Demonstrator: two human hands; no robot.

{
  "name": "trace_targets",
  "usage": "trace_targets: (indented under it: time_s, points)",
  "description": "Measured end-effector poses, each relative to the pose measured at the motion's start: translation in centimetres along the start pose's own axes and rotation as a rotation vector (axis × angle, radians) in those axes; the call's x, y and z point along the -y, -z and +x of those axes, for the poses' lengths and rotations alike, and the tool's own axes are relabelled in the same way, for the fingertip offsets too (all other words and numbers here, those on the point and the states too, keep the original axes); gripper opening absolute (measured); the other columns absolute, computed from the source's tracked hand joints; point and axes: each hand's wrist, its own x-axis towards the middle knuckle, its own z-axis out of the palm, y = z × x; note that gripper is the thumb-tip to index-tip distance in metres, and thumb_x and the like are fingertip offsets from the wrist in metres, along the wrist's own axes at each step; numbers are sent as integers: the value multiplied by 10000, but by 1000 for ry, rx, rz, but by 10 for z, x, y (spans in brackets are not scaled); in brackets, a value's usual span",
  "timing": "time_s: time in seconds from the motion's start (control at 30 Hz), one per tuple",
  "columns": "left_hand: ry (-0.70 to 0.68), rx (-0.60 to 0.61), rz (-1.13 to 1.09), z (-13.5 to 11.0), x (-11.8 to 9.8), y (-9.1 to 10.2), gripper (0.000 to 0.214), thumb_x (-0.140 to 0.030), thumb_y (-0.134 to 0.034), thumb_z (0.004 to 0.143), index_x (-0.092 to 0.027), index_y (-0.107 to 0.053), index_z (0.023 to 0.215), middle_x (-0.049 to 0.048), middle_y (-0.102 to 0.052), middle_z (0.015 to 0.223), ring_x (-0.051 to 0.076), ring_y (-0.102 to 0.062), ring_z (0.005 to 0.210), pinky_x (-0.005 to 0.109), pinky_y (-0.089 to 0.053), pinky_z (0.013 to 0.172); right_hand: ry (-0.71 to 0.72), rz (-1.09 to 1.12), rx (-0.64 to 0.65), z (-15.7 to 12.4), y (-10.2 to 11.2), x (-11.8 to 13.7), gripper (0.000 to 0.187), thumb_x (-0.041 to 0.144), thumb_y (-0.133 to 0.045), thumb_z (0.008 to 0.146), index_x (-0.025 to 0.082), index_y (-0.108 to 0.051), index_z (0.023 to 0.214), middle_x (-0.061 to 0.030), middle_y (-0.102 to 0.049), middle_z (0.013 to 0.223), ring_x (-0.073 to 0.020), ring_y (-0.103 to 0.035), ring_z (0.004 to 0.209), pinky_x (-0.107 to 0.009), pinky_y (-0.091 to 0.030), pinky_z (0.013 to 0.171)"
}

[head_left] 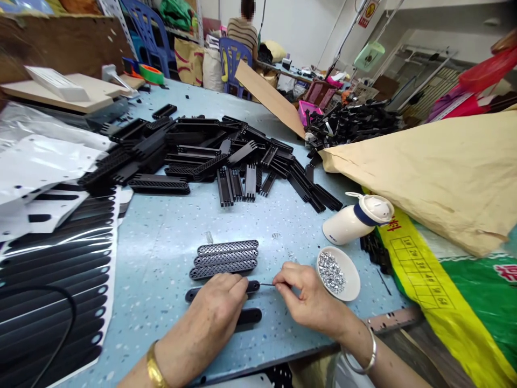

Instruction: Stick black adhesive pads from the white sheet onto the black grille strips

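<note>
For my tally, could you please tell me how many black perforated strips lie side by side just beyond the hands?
3: far black perforated strip, middle one, near one, stacked edge to edge; others may hide under the left hand.

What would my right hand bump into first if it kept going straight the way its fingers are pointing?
The right hand points left, pinching a thin pin. Straight on, it would probably first meet the end of the black strip that the left hand presses down, though depth is hard to judge.

Not much readable here: red Chinese characters on the yellow sack (pixel 424 269) over a grid of tiny numbers, too small to make out. Red-and-yellow warning sign (pixel 368 13) on the far wall, unreadable too.
</note>
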Motion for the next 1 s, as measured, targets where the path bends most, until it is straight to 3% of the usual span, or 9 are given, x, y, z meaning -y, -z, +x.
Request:
trace_targets:
  time_s: [0.23,0.4,0.6,0.7,0.87,0.93,1.0]
  points:
    - [16,-6,-83,5,-3,5,271,-44,-419,900,-165,-628,1022,78,-658,891,193,-631,838,355,-560,749,-18,94,-31,5,-13,-4,171,145,-545,843,166,-710,800,-20,-617,666,-140,-572,626,-262,-428,594]
    - [34,-5,-146,7,-1,4,262,-64,-424,905,-175,-639,1008,65,-660,863,181,-636,804,331,-559,723,-64,232,-89,8,-32,-7,222,159,-536,828,171,-641,633,6,-570,588,-117,-521,563,-241,-399,543]
    - [108,21,-146,4,3,-1,249,-96,-464,885,-179,-635,1046,80,-685,938,203,-653,832,371,-565,745,-114,385,-39,8,-33,4,241,142,-531,815,177,-609,590,28,-550,551,-101,-507,517,-230,-397,516]
    - [91,-11,-148,5,3,-1,226,-107,-475,885,-186,-663,983,63,-696,862,190,-666,779,342,-570,710,-83,337,-56,5,-26,3,239,135,-546,811,180,-639,595,23,-564,553,-108,-514,531,-240,-409,527]
    - [78,-23,-148,6,3,0,218,-109,-489,884,-180,-671,980,62,-703,854,183,-673,763,338,-576,707,-185,259,-204,-8,-20,-28,140,161,-591,786,175,-722,835,-9,-654,633,-147,-588,556,-269,-498,537]
    - [93,2,-137,5,3,0,213,-108,-493,885,-179,-662,993,67,-703,878,193,-672,786,357,-579,723,-153,61,-260,-12,-20,-36,202,122,-595,756,174,-721,904,-68,-709,798,-204,-648,721,-348,-548,676]
    - [98,18,-131,4,4,0,212,-107,-489,889,-178,-652,1005,73,-702,901,201,-669,808,373,-579,740,-73,-130,-291,-14,-20,-33,254,100,-589,758,169,-718,966,-130,-712,983,-268,-642,916,-453,-518,839]
